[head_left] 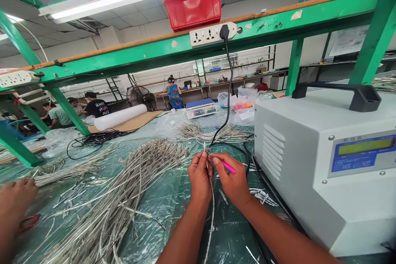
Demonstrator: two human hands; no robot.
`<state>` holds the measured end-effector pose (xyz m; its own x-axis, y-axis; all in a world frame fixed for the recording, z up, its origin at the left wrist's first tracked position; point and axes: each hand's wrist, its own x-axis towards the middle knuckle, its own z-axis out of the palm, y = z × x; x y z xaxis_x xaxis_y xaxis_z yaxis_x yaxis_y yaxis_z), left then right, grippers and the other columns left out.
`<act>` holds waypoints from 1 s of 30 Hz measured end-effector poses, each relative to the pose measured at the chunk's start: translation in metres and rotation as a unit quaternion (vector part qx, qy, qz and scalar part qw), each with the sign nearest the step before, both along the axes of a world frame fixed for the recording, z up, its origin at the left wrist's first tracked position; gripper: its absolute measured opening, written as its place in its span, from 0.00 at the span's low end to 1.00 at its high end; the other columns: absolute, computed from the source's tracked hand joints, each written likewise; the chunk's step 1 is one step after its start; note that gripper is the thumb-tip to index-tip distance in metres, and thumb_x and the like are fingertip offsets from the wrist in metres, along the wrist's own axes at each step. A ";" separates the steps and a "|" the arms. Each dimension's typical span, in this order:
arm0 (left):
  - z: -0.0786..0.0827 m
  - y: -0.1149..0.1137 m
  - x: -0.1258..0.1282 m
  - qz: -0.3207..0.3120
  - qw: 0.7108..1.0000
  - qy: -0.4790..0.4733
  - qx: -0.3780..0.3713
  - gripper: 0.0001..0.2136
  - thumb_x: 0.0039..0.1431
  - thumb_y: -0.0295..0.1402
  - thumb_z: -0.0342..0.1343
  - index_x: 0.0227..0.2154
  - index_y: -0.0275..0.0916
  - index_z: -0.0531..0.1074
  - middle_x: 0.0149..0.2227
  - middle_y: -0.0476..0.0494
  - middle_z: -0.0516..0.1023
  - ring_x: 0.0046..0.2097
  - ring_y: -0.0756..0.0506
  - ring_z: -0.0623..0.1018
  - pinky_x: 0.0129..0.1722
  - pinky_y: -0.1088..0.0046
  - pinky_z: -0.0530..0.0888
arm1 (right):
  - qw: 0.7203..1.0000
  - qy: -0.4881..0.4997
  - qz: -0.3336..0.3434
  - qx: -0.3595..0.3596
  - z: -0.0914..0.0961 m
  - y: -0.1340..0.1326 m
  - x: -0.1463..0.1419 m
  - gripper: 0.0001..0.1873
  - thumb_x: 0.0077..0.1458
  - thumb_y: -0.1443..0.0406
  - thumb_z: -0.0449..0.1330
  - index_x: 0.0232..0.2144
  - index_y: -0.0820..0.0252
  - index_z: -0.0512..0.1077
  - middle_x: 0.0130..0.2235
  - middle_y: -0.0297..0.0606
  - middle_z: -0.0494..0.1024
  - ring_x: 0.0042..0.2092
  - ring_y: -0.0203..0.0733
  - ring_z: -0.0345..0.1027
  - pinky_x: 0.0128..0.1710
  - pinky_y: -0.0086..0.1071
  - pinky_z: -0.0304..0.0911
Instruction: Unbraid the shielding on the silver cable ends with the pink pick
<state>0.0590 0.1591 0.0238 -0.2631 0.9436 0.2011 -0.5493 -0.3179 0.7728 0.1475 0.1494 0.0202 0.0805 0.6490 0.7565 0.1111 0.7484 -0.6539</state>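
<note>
My left hand (200,175) is closed in a pinch on the top end of a grey braided cable (211,210) that hangs down between my forearms. Close beside it, my right hand (232,181) is closed around a pink tool (229,167), its fingertips touching the same cable end. Both hands hover over the green plastic-covered table (167,202). A large heap of similar grey cables (123,198) lies to the left of my hands.
A white machine (321,165) with a black handle and blue display stands right. Another person's hand (14,204) rests at the left edge near red-handled scissors (29,222). Further cable bundles (213,132), a scale (201,108), a black power cord and other workers are behind.
</note>
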 end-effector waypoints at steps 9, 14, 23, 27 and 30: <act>-0.004 0.001 0.000 0.021 1.000 0.022 0.005 0.14 0.52 0.42 0.65 0.31 0.35 0.73 0.15 0.57 0.61 0.17 0.56 0.57 0.17 0.81 0.53 | 1.000 -0.005 -0.015 0.016 0.002 -0.001 -0.002 0.10 0.63 0.67 0.56 0.41 0.55 0.77 0.39 0.38 0.80 0.39 0.40 0.74 0.40 0.35 0.69; -0.006 0.001 0.000 0.038 0.998 0.040 0.016 0.14 0.53 0.43 0.64 0.32 0.35 0.74 0.16 0.57 0.62 0.18 0.56 0.58 0.18 0.81 0.55 | 1.000 -0.003 -0.015 0.023 0.001 0.001 -0.003 0.10 0.63 0.67 0.56 0.42 0.55 0.76 0.40 0.38 0.80 0.40 0.40 0.74 0.42 0.35 0.69; -0.004 -0.001 0.003 0.033 0.998 0.051 0.018 0.13 0.55 0.40 0.62 0.34 0.35 0.72 0.25 0.48 0.76 0.16 0.57 0.60 0.16 0.80 0.55 | 0.998 0.051 -0.042 -0.020 -0.005 0.013 0.004 0.13 0.66 0.64 0.51 0.48 0.57 0.72 0.44 0.42 0.76 0.39 0.40 0.75 0.35 0.33 0.74; -0.002 -0.002 0.002 0.040 0.998 0.041 0.013 0.12 0.55 0.40 0.62 0.34 0.35 0.70 0.27 0.47 0.77 0.16 0.57 0.60 0.16 0.81 0.55 | 0.999 0.037 -0.032 -0.004 -0.004 0.010 0.006 0.13 0.65 0.64 0.53 0.47 0.55 0.74 0.44 0.41 0.78 0.45 0.43 0.73 0.41 0.36 0.71; -0.003 -0.001 0.001 0.050 0.998 0.034 0.011 0.12 0.54 0.39 0.62 0.34 0.35 0.70 0.26 0.50 0.75 0.17 0.57 0.60 0.16 0.81 0.55 | 0.999 0.023 -0.018 0.021 0.001 0.005 0.005 0.11 0.63 0.66 0.55 0.41 0.54 0.78 0.39 0.38 0.79 0.41 0.42 0.73 0.43 0.36 0.69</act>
